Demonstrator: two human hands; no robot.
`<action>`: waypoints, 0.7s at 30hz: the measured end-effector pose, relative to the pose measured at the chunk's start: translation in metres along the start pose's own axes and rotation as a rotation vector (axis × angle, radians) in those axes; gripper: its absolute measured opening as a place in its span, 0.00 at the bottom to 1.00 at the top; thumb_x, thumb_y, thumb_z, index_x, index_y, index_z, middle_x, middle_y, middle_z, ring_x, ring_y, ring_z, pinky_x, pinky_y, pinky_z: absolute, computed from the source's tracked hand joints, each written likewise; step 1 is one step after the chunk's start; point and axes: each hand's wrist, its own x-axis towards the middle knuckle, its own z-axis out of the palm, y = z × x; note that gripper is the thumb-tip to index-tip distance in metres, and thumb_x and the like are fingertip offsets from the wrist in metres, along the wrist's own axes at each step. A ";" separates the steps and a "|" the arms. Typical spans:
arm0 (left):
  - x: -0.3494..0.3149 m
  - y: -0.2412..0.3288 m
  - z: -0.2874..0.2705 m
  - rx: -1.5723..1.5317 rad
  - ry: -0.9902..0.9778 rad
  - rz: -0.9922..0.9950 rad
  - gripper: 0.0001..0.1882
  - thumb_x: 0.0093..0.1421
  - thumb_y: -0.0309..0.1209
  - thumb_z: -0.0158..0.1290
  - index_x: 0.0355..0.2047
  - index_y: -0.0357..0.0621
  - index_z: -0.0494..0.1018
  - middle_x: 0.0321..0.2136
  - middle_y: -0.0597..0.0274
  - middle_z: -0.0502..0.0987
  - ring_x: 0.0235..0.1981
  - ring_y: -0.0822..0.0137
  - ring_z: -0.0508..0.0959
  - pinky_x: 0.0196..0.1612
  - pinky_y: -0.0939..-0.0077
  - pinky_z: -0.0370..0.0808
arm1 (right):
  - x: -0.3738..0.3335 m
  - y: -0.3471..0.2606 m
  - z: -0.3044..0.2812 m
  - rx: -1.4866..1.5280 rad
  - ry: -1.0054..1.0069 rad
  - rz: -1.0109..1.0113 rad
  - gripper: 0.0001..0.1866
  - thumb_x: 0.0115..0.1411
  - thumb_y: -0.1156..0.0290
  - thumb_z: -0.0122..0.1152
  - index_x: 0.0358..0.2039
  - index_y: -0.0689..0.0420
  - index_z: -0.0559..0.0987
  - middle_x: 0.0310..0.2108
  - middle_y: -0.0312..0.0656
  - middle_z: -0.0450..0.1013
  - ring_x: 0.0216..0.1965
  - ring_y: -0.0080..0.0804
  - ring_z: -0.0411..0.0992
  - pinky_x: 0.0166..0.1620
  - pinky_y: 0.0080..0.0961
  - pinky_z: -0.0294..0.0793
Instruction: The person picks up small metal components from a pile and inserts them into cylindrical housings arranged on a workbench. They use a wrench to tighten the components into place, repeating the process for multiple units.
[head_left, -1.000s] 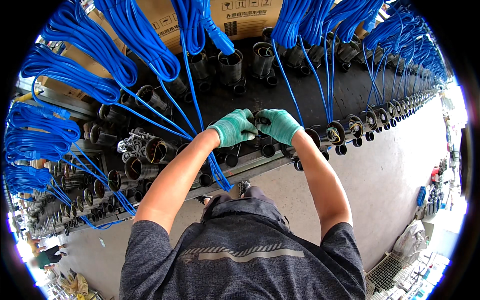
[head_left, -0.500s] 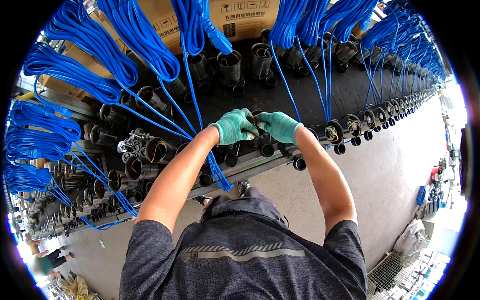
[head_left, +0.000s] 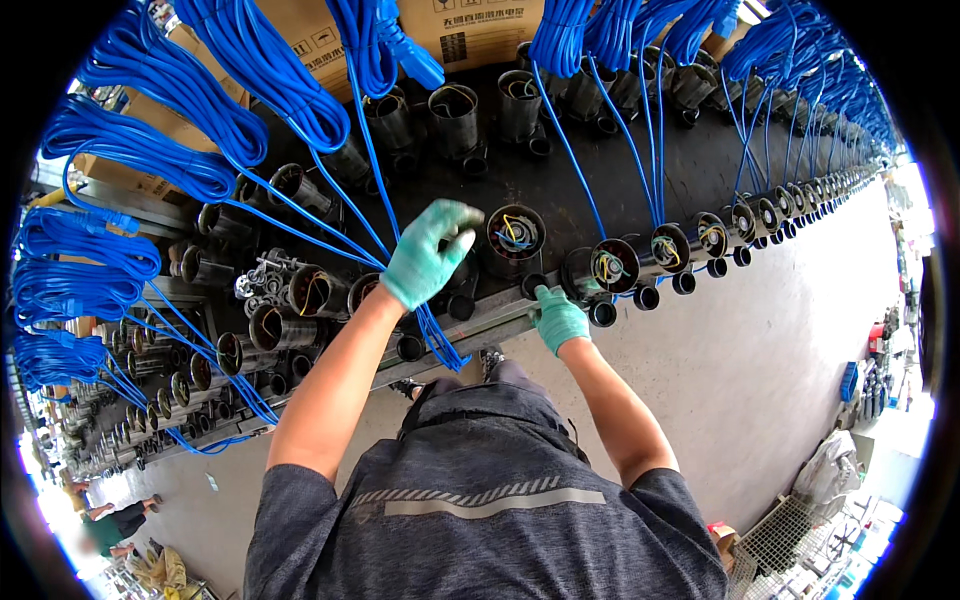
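A black cylindrical pump housing (head_left: 514,240) stands at the table's front edge, its open top showing a ring of windings and thin yellow, blue and red wires. My left hand (head_left: 430,255), in a green knitted glove, hovers just left of its rim. The fingers are curled, with the thumb apart and nothing visible between them. My right hand (head_left: 560,318), gloved alike, is low at the housing's front, its fingertips at the short side spout (head_left: 534,287). Part of those fingers is hidden by the neighbouring spout. Another wired housing (head_left: 613,264) stands to the right.
Bundles of blue cable (head_left: 280,75) hang over the table from left to right. More housings (head_left: 455,118) stand in a back row before a cardboard box (head_left: 475,30). Small metal parts (head_left: 268,287) lie in a pile at left. The table's metal edge (head_left: 495,333) runs before me.
Both hands were together over the housing's top. They have parted: the left moved left, the right came down to the spout. The housing's open top and wires now show.
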 end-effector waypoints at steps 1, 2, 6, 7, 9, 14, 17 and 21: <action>-0.014 0.000 -0.003 0.034 -0.034 0.046 0.10 0.66 0.19 0.60 0.46 0.41 0.81 0.43 0.59 0.81 0.45 0.62 0.83 0.49 0.70 0.81 | 0.001 0.004 0.013 -0.006 0.050 0.001 0.15 0.68 0.62 0.63 0.53 0.50 0.77 0.48 0.61 0.77 0.46 0.63 0.80 0.44 0.55 0.81; -0.028 -0.001 0.000 0.076 -0.049 0.080 0.09 0.66 0.19 0.59 0.45 0.40 0.81 0.38 0.57 0.82 0.42 0.59 0.84 0.48 0.68 0.81 | 0.004 0.012 0.023 -0.004 0.060 0.002 0.14 0.68 0.64 0.64 0.52 0.50 0.77 0.48 0.60 0.76 0.45 0.63 0.80 0.43 0.56 0.81; -0.092 -0.001 0.011 0.143 -0.345 -0.005 0.08 0.66 0.26 0.61 0.45 0.40 0.82 0.41 0.52 0.83 0.45 0.50 0.84 0.48 0.59 0.82 | -0.034 0.002 0.019 0.014 0.015 -0.022 0.12 0.67 0.63 0.66 0.47 0.52 0.76 0.46 0.56 0.75 0.43 0.63 0.79 0.41 0.56 0.80; -0.107 -0.008 0.016 0.123 -0.389 0.009 0.09 0.67 0.27 0.61 0.46 0.41 0.82 0.42 0.52 0.83 0.46 0.49 0.84 0.50 0.58 0.82 | -0.044 0.004 0.019 0.001 -0.003 -0.013 0.12 0.67 0.63 0.66 0.46 0.52 0.76 0.47 0.56 0.75 0.43 0.63 0.79 0.41 0.56 0.80; -0.129 -0.018 0.028 0.188 -0.422 -0.130 0.15 0.66 0.28 0.61 0.53 0.40 0.81 0.53 0.49 0.81 0.53 0.47 0.82 0.58 0.59 0.80 | -0.063 0.012 0.018 -0.022 -0.041 0.005 0.13 0.66 0.62 0.67 0.46 0.52 0.77 0.47 0.54 0.75 0.43 0.62 0.79 0.41 0.55 0.80; -0.145 -0.049 0.075 0.461 -0.523 -0.365 0.27 0.69 0.32 0.57 0.66 0.35 0.71 0.63 0.41 0.74 0.60 0.42 0.78 0.64 0.55 0.76 | -0.090 0.027 0.023 -0.047 -0.007 -0.001 0.13 0.66 0.61 0.68 0.45 0.53 0.77 0.45 0.52 0.76 0.41 0.56 0.81 0.40 0.52 0.82; -0.122 -0.042 0.094 0.493 -0.566 -0.588 0.27 0.69 0.33 0.55 0.65 0.35 0.68 0.59 0.36 0.75 0.58 0.39 0.78 0.61 0.51 0.77 | -0.089 0.026 0.017 -0.079 -0.058 0.028 0.13 0.66 0.61 0.68 0.45 0.53 0.77 0.45 0.52 0.76 0.43 0.56 0.81 0.41 0.51 0.82; -0.121 -0.062 0.106 0.507 -0.458 -0.662 0.21 0.66 0.31 0.56 0.57 0.37 0.73 0.53 0.38 0.78 0.52 0.38 0.80 0.56 0.49 0.78 | -0.086 0.028 0.008 -0.048 -0.128 -0.003 0.17 0.67 0.58 0.67 0.51 0.52 0.79 0.48 0.53 0.78 0.45 0.58 0.81 0.44 0.51 0.82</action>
